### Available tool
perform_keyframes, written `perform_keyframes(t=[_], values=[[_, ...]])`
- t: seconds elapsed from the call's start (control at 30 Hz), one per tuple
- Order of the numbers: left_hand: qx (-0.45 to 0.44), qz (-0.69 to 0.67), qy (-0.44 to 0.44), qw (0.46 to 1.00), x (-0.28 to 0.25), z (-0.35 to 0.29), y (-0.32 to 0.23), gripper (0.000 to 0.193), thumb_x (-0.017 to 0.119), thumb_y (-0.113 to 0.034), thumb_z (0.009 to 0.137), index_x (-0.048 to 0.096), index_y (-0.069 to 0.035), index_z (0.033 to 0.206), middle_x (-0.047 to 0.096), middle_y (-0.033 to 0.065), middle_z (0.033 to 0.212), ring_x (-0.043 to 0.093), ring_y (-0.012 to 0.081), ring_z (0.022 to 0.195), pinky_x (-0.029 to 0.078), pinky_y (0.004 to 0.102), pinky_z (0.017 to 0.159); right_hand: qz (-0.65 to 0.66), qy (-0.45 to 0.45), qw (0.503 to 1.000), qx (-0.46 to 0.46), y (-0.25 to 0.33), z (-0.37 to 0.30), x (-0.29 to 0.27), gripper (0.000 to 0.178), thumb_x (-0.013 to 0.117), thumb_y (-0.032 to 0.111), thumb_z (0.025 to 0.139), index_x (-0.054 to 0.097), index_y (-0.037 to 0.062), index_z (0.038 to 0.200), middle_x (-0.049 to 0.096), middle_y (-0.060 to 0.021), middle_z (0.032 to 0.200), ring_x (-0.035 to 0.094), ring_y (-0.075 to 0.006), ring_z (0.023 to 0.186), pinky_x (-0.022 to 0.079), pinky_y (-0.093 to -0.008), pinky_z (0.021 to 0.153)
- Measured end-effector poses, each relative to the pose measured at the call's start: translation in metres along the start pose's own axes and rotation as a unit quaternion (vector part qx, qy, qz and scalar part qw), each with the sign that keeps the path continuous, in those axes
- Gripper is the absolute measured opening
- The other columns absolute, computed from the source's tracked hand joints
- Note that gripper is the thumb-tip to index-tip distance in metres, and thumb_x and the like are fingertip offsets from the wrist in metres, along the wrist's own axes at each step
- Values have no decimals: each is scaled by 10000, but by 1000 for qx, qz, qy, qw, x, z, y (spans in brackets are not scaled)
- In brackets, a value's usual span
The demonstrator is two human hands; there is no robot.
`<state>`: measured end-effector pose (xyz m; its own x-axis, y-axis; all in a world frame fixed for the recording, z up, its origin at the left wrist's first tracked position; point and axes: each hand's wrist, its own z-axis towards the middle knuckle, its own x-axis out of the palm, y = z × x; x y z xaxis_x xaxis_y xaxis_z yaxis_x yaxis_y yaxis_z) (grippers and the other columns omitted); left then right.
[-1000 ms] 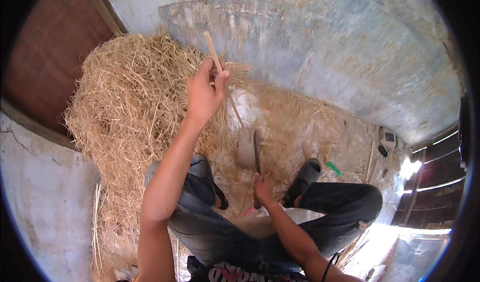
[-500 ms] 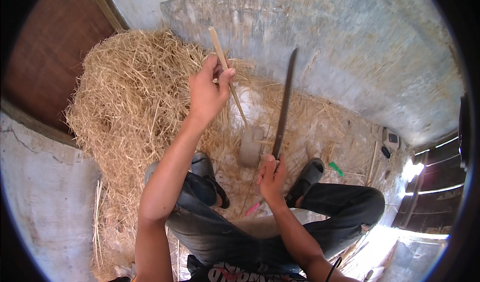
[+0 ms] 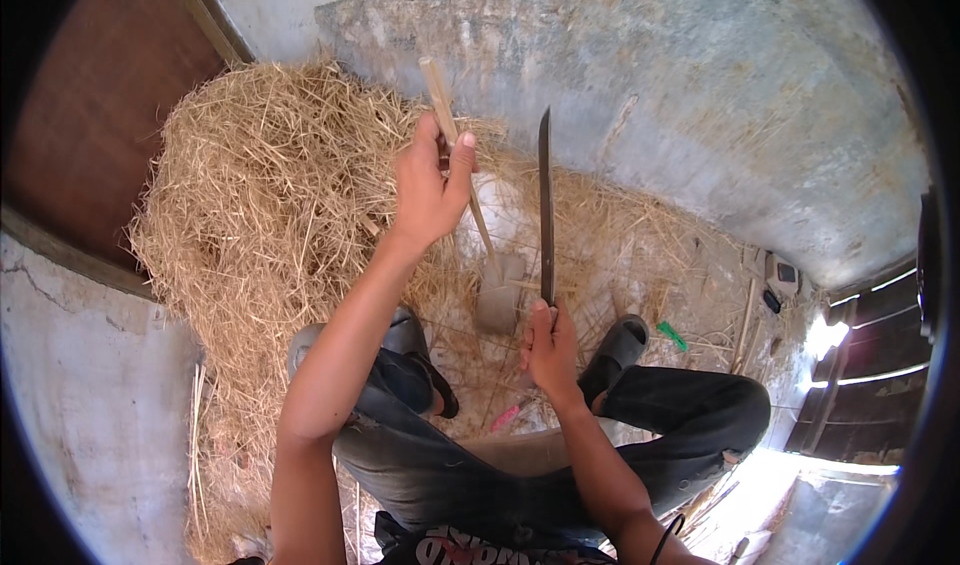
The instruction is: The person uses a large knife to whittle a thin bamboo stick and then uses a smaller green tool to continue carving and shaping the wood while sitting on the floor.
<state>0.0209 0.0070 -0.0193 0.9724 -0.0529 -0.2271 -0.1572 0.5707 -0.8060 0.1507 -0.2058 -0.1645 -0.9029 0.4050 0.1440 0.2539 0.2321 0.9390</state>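
Tan straw-littered floor [image 3: 640,240]; left hand [image 3: 430,190] grips slim pale wooden stick [image 3: 437,87], right hand [image 3: 552,350] long dark metal machete [image 3: 546,205]; shaping looks part-done.

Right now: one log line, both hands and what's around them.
left hand: holds pale stick | right hand: holds long dark blade | blade-stick contact: none seen | nearby: grey block, straw pile

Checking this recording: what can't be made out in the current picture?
All in the head view:
Long blade: its handle is mostly covered by the right hand.
Stick: gripped part partly hidden by the left hand; lower tip too thin to tell whether it touches the grey block.
Left upper arm: cut off by the lower edge.
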Motion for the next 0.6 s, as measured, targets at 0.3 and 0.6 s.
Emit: perform_keyframes(t=[0.3,0.6], values=[[-109,-338,-146,923,43,12,30,533,430,-562,1049,432,-117,756,324,-29,589,259,77,496,207,270,447,-170,19,985,3,-25,-18,27,390,551,396,1042,585,12,1101,576,-54,677,551,-138,543,441,-300,541],[-97,-312,-148,934,39,20,30,639,421,-662,1012,351,-129,666,302,-28,575,250,90,476,197,275,432,116,-37,990,-71,61,-7,16,312,513,362,1059,545,52,1064,525,-36,679,537,-104,548,434,-259,508]])
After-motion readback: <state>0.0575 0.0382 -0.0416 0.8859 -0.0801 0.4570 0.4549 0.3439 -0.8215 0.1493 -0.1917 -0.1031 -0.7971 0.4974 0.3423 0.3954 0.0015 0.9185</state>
